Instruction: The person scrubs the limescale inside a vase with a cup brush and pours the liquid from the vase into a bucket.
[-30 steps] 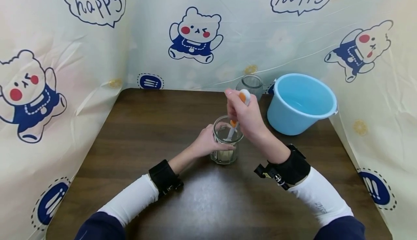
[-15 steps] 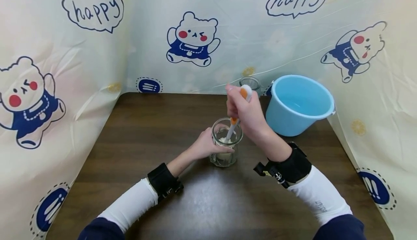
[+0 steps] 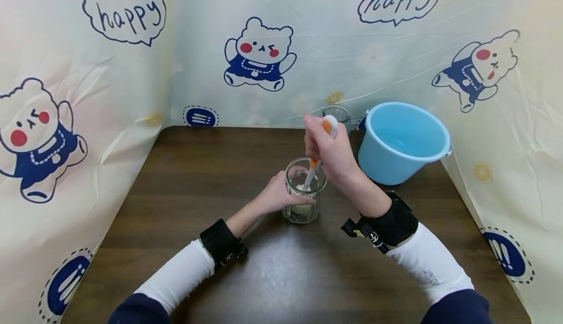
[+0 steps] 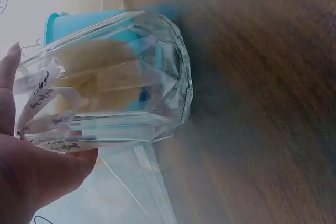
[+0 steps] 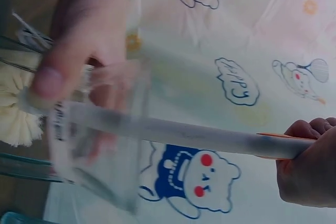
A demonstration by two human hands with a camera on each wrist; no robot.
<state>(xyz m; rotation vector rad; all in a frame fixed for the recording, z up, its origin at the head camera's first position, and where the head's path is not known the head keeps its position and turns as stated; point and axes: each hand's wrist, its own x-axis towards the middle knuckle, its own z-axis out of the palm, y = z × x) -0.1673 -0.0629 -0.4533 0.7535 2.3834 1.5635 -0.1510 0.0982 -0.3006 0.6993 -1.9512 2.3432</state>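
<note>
My left hand [image 3: 278, 194] grips a clear glass jar [image 3: 301, 215] around its upper body, near the middle of the table. A printed ribbon [image 4: 47, 98] circles the jar's neck in the left wrist view. My right hand [image 3: 330, 150] holds the white-and-orange handle of a cup brush [image 3: 313, 172] from above, tilted into the jar's mouth. Inside the glass, the cream brush head [image 5: 18, 98] is seen in the right wrist view; through the faceted wall it looks yellowish in the left wrist view. The jar's base meets the wooden table or nearly so; I cannot tell which.
A light blue bucket [image 3: 387, 153] stands at the back right of the brown table [image 3: 211, 162]. Behind my right hand is a second glass jar [image 3: 338, 112], partly hidden. A printed cloth [image 3: 184, 60] hangs around the table's back and sides.
The brush has risen slightly inside the jar since a second ago, with its pale head showing higher. Both hands keep their hold. The head view has tilted a little.
</note>
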